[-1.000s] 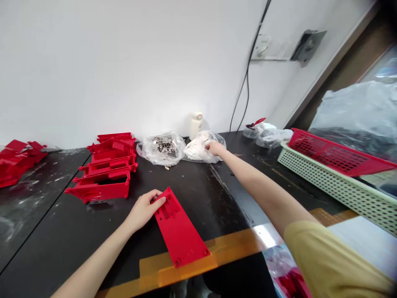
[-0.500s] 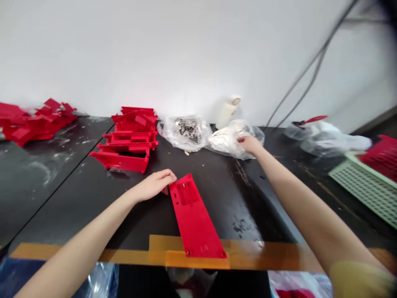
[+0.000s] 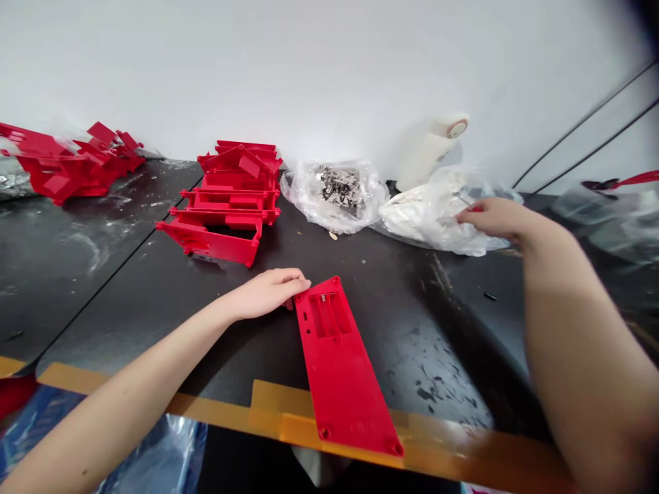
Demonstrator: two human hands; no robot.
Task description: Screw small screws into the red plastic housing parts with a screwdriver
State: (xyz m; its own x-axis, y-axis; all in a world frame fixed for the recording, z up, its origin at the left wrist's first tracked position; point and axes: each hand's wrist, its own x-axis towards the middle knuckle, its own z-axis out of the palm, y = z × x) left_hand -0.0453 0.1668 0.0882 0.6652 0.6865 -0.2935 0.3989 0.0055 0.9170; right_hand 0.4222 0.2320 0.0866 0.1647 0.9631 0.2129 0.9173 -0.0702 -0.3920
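Note:
My left hand (image 3: 270,293) lies at the upper end of a flat red plastic panel (image 3: 342,370), with its fingertips against the panel's corner and a bit of red showing under them. The panel has screw holes at its corners and a recessed slotted section. My right hand (image 3: 489,218) presses on a clear plastic bag of white material (image 3: 432,216), and a small red speck shows at its fingertips. Left of that bag sits a clear bag of small metal parts (image 3: 334,192). Stacked red plastic housings (image 3: 226,206) stand beyond my left hand.
Everything stands on a scuffed black table (image 3: 412,322) with amber tape (image 3: 272,415) along its near edge. A looser pile of red parts (image 3: 72,165) lies at far left. A white bottle (image 3: 432,151) leans by the wall. A red-handled tool (image 3: 622,180) lies among bags at right.
The view has swung left and closer, so the basket has left the frame. My right hand has slid farther onto the white bag. My left hand stays at the panel's upper corner.

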